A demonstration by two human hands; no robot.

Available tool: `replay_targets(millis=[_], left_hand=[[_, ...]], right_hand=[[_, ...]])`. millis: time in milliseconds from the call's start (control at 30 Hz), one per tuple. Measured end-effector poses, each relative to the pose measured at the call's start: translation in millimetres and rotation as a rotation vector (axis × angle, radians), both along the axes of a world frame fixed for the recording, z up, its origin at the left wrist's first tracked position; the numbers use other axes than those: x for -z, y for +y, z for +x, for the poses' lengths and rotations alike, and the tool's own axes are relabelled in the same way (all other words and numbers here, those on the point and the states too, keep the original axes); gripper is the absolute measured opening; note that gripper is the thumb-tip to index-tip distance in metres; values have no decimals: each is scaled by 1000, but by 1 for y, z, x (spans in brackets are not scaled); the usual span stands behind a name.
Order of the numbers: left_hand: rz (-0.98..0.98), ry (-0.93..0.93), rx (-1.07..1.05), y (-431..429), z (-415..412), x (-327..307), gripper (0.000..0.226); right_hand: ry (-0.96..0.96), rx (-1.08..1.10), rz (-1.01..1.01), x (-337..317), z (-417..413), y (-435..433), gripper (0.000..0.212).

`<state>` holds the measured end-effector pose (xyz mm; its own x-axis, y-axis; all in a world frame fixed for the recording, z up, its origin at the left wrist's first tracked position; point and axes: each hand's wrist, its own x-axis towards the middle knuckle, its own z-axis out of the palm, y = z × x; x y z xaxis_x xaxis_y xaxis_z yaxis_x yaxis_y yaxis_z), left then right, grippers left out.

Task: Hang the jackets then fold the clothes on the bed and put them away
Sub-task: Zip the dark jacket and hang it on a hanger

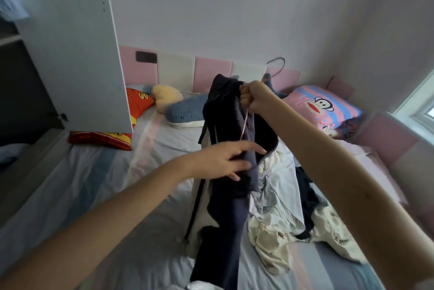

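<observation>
A dark navy jacket [225,195] hangs in the air over the middle of the bed [94,195]. My right hand [254,97] grips its top together with a thin pink hanger [244,125], whose dark hook [278,66] sticks up behind the fist. My left hand [225,160] is lower down, fingers spread and mostly straight, touching the jacket's front. A heap of pale and dark clothes [281,207] lies on the bed to the right of the jacket.
An open white wardrobe door [75,43] stands at the left with the dark wardrobe inside behind it. A shark plush [185,111], a yellow plush [166,97], a red cushion [138,102] and a pink cartoon pillow [326,106] lie along the padded headboard. A window [420,106] is at the right.
</observation>
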<state>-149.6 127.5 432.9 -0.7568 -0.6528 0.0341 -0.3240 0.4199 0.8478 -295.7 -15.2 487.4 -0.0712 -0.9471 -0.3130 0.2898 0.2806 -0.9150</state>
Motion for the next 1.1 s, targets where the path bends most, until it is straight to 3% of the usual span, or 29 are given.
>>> replay_targets(millis=[33, 167, 233, 367, 467, 600, 800, 900, 967, 1033, 1100], left_hand=[[10, 75, -89, -4, 15, -4, 33], [-249, 260, -430, -22, 70, -33, 31], [-263, 340, -580, -39, 94, -43, 37], [-287, 206, -795, -71, 127, -29, 41], [-250, 87, -781, -66, 119, -14, 26], [-310, 74, -833, -67, 116, -18, 19], [-296, -11, -1116, -88, 147, -34, 65], [-239, 94, -1119, -98, 168, -43, 77], [-167, 103, -1029, -102, 181, -46, 55], [-131, 30, -932, -101, 201, -45, 21], [-147, -51, -896, -101, 224, -43, 3]], right_hand=[[-14, -16, 1, 0, -5, 0, 39], [117, -117, -20, -3, -24, 1, 38], [185, -205, -59, -7, -31, 4, 37], [332, -324, -163, -27, -41, 3, 35], [551, -299, -316, -37, -39, 1, 34], [736, -356, -464, -62, -17, -1, 25], [950, -595, -585, -109, 28, -26, 15], [1003, -668, -648, -127, 55, -36, 15], [1049, -711, -682, -132, 70, -41, 18], [1098, -760, -701, -132, 83, -45, 20], [1151, -795, -706, -131, 94, -50, 23]])
